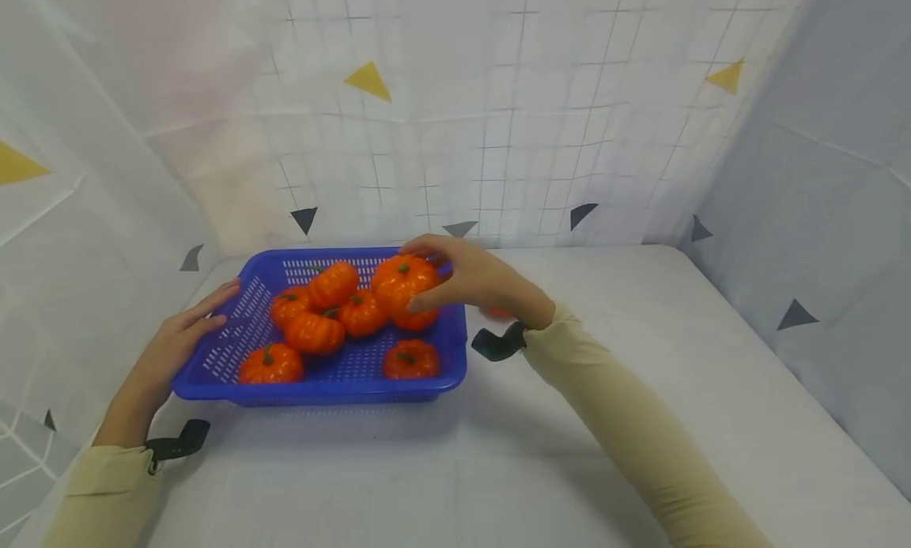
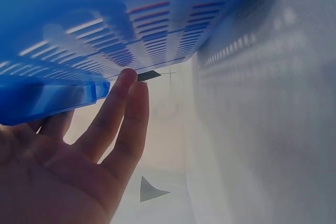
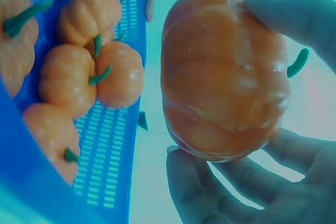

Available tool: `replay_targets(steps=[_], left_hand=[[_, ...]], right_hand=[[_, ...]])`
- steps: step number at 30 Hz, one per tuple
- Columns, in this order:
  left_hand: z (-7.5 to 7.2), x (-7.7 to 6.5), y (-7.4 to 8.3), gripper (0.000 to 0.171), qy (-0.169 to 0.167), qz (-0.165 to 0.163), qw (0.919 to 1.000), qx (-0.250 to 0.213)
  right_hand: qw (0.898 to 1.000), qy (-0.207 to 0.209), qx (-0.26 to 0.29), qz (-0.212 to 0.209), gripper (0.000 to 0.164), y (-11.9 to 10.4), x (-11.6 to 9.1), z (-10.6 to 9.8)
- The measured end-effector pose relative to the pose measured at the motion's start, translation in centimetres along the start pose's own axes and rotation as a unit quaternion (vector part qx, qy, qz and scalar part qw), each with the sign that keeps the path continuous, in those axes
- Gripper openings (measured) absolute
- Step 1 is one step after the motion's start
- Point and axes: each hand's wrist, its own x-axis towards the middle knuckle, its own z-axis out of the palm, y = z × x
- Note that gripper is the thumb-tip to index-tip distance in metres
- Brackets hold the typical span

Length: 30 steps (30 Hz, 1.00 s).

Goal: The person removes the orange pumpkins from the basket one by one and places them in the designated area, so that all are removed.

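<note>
Above a white surface (image 1: 320, 477), the right hand (image 1: 473, 273) grips a large orange pumpkin (image 1: 402, 289) over the right end of a blue basket (image 1: 320, 389) as the left hand (image 1: 173, 340), outstretched, touches its left rim.

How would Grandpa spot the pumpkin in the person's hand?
On the white table sits a blue basket. At its right end in the head view, the right hand grips an orange pumpkin. Only this one is held, and there it looks biggest.
</note>
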Motion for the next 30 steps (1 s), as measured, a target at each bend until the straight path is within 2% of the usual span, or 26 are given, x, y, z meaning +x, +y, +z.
replay_targets(steps=[5, 9, 23, 26, 30], left_hand=[[0.1, 0.4, 0.1, 0.052, 0.007, -0.004, 0.9999, -0.009], [0.1, 0.5, 0.1, 0.052, 0.012, -0.013, 0.9998, -0.004], [-0.3, 0.3, 0.0, 0.053, 0.012, -0.011, 0.9999, -0.002], [-0.3, 0.3, -0.2, 0.053, 0.011, -0.011, 0.9999, 0.0], [-0.2, 0.4, -0.1, 0.053, 0.009, -0.008, 0.9999, 0.005]], right_hand=[[1.0, 0.017, -0.025, 0.002, 0.069, 0.6, -0.6, -1.3], [1.0, 0.024, -0.016, 0.006, 0.068, 0.8, -0.9, -1.8], [0.997, 0.072, -0.004, 0.024, 0.071, 2.6, -2.5, -4.1], [0.996, 0.08, -0.008, 0.036, 0.068, 3.4, -3.0, -4.8], [0.992, 0.098, -0.031, 0.075, 0.069, 4.6, -3.9, -5.8]])
